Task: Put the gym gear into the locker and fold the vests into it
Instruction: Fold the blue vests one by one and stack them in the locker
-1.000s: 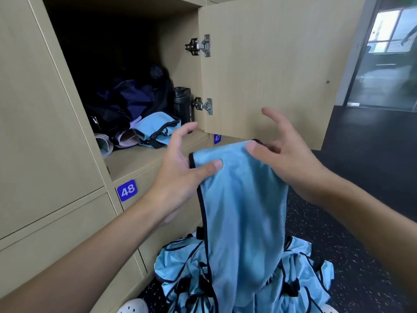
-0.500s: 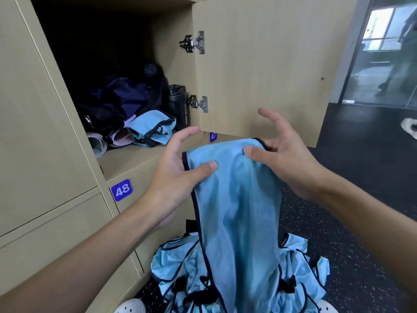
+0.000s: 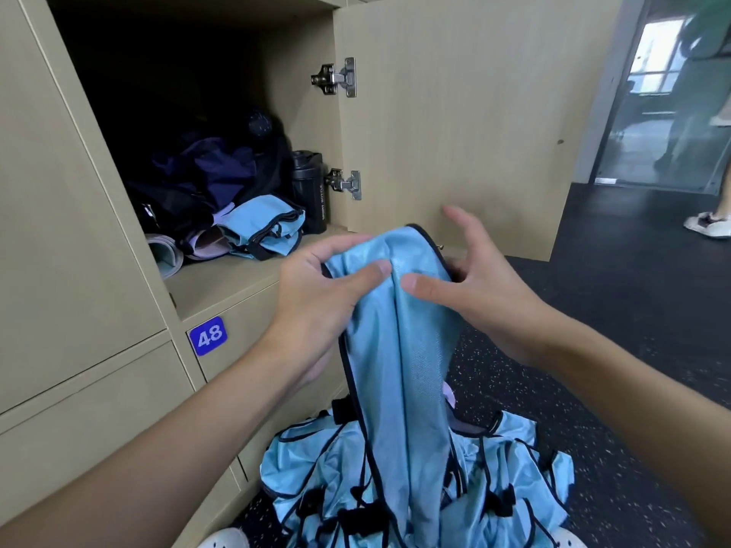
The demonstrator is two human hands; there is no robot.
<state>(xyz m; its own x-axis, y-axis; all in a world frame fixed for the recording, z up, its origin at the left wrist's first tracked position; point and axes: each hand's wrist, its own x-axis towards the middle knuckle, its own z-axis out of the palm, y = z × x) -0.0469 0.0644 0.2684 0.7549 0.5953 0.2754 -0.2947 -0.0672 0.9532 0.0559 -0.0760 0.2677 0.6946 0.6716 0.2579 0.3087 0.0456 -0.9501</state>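
Note:
A light blue vest (image 3: 399,350) with black trim hangs from both my hands in front of the open locker (image 3: 237,282). My left hand (image 3: 320,294) pinches its top edge on the left. My right hand (image 3: 474,282) holds the same edge on the right, thumb pressed on the cloth and fingers spread. The two thumbs almost meet. Inside the locker lie a folded blue vest (image 3: 265,227), a dark bag (image 3: 205,172), a black sport bottle (image 3: 310,191) and a rolled mat (image 3: 166,253). A heap of blue vests (image 3: 494,488) lies on the floor below.
The locker door (image 3: 455,112) stands open to the right, close behind my hands. Locker 48 (image 3: 208,336) is shut below. Dark speckled floor (image 3: 633,330) stretches right. Another person's legs and shoe (image 3: 708,225) show at the far right by a glass door.
My hands have drawn together, bunching the vest's top edge between them, and have dropped slightly. A person has come closer into view at the right.

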